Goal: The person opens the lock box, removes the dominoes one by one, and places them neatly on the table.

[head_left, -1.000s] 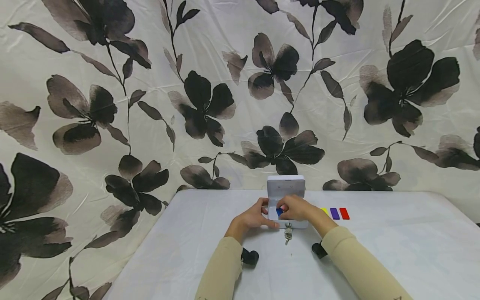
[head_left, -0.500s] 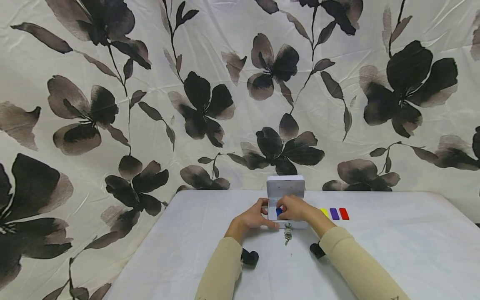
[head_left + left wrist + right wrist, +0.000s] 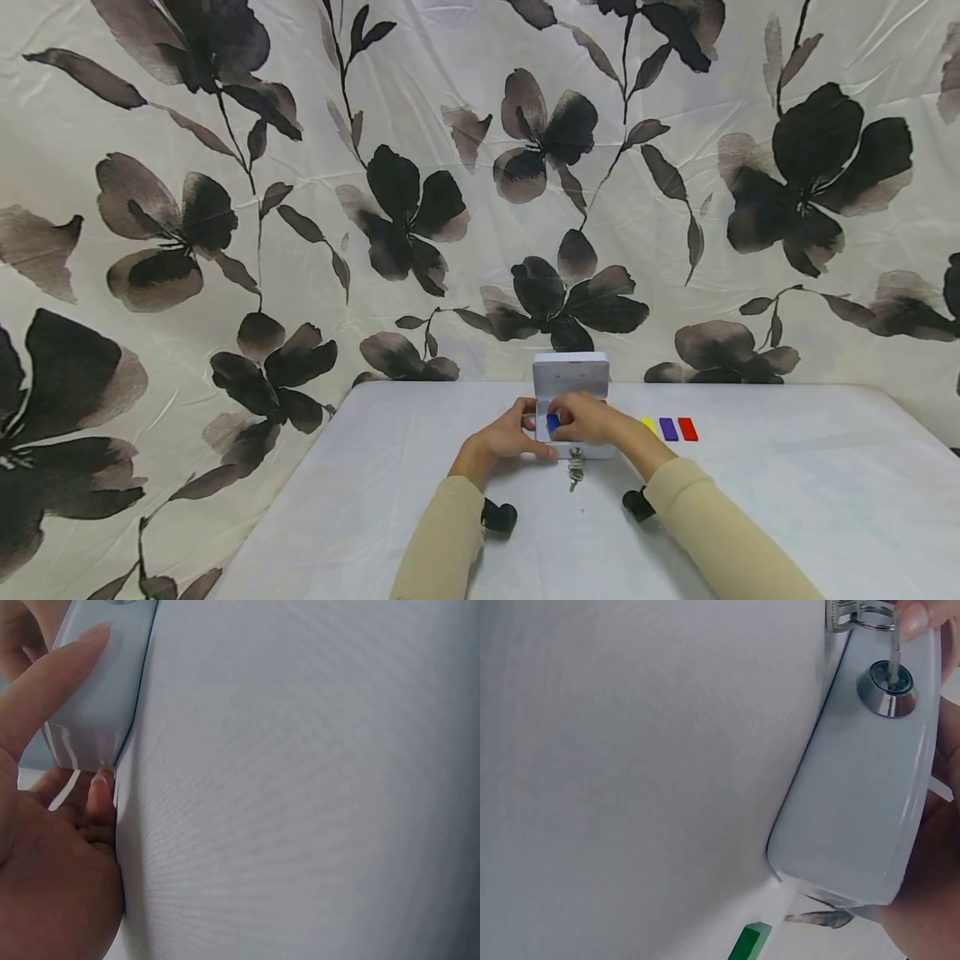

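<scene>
A small white metal lock box point(image 3: 592, 451) stands on the white table with its lid point(image 3: 570, 379) raised. Its keys point(image 3: 576, 472) hang from the front lock point(image 3: 888, 684). My left hand point(image 3: 501, 435) holds the box's left end, with the thumb point(image 3: 71, 666) along the front face and fingertips at the side. Inside the box, a blue block point(image 3: 553, 422) is pinched in my right hand point(image 3: 590, 417), held tilted near the left part. The right fingers and palm hide much of the box's interior.
Right of the box lie a yellow block point(image 3: 649, 425), partly behind the right forearm, a purple block point(image 3: 669, 429) and a red block point(image 3: 688, 429). A green block point(image 3: 751, 941) shows in the right wrist view. Floral cloth point(image 3: 480, 250) hangs behind the table.
The blue block has shifted slightly left and tilted, with the right hand's fingertips moving along with it. My left hand stays on the box, which has not moved.
</scene>
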Available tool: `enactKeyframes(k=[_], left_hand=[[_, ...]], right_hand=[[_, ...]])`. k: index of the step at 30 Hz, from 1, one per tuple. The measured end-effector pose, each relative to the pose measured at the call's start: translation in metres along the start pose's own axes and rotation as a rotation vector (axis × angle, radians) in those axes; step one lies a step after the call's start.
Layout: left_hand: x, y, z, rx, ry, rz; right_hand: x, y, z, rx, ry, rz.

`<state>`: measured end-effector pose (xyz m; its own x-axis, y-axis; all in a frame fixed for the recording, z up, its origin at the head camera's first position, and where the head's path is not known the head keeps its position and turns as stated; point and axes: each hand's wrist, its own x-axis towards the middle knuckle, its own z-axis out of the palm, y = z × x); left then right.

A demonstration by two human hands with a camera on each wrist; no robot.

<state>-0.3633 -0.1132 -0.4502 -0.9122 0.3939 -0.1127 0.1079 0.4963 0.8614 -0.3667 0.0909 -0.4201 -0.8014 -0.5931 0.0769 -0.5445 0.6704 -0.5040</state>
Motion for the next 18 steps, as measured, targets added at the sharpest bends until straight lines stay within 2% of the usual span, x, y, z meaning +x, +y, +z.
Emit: enactKeyframes(k=[8, 18], left_hand=[[0.000, -0.001, 0.001, 0.000, 0.009, -0.005], [0.000, -0.001, 0.003, -0.010, 0.014, 0.010]], right_hand=[[-0.012, 0.000, -0.005, 0.060, 0.049, -0.065], [-0.027, 0.006, -0.010, 0.184, 0.103, -0.007]])
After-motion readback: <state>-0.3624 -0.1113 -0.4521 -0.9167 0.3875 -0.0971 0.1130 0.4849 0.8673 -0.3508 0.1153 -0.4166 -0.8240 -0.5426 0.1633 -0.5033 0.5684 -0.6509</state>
